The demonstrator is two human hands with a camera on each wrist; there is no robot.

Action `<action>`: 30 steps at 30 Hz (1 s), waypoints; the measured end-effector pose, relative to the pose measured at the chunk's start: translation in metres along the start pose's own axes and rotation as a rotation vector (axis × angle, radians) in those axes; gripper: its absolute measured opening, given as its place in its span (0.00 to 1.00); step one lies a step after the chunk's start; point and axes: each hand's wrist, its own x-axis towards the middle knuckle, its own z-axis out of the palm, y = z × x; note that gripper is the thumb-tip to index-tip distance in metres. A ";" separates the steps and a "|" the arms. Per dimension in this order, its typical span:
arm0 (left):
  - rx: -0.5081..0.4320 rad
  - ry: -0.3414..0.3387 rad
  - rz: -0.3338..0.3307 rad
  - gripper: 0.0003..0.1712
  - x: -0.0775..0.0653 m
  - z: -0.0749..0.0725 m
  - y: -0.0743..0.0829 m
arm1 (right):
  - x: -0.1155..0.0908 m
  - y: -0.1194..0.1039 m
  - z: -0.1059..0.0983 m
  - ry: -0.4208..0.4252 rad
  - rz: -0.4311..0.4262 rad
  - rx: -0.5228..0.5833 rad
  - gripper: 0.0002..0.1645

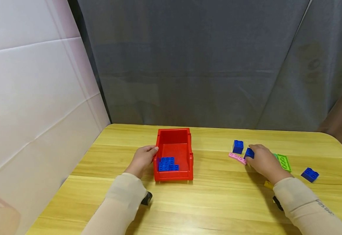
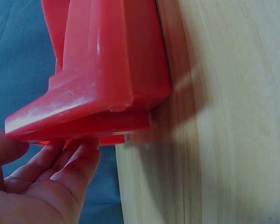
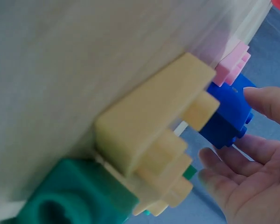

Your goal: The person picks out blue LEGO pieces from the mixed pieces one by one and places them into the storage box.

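Note:
My left hand holds the left side of a red plastic bin, the thumb over its rim. In the left wrist view the fingers curl under the bin's edge. Several blue bricks sit inside at the near end. Over on the right, my right hand pinches a blue building brick between thumb and fingers. That same brick shows its studs toward the fingers in the right wrist view. Close beside it lie a pink strip brick and another blue brick.
A light green brick and a yellow brick lie around my right wrist, partly hidden by it. A further blue brick is farther right. In the right wrist view a teal brick stands near the camera. Dark cloth hangs behind the table.

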 end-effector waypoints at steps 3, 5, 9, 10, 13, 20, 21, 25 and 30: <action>-0.005 -0.001 0.003 0.25 0.000 0.000 0.000 | 0.001 0.003 0.001 -0.004 -0.004 -0.013 0.36; -0.007 -0.003 0.000 0.25 0.000 0.000 0.000 | 0.002 0.004 0.000 -0.010 -0.004 -0.020 0.36; -0.005 -0.009 -0.002 0.25 0.000 0.000 0.000 | 0.002 0.004 0.000 -0.028 0.005 -0.027 0.35; -0.003 -0.010 -0.002 0.25 0.000 0.000 0.000 | 0.002 0.004 -0.001 -0.032 0.008 -0.029 0.35; 0.005 -0.011 0.000 0.25 -0.001 0.000 0.001 | 0.003 0.003 -0.001 -0.037 0.016 -0.038 0.34; 0.011 -0.011 0.000 0.25 -0.001 -0.001 0.000 | 0.005 0.004 0.000 -0.044 0.011 -0.056 0.32; 0.012 -0.011 -0.001 0.25 -0.001 -0.001 0.000 | 0.005 0.004 0.000 -0.044 0.010 -0.057 0.32; 0.010 -0.011 0.000 0.25 -0.001 0.000 0.000 | 0.006 0.004 0.000 -0.041 0.008 -0.058 0.32; 0.008 -0.008 0.010 0.25 -0.001 -0.001 0.000 | 0.005 0.004 0.000 -0.033 0.006 -0.045 0.31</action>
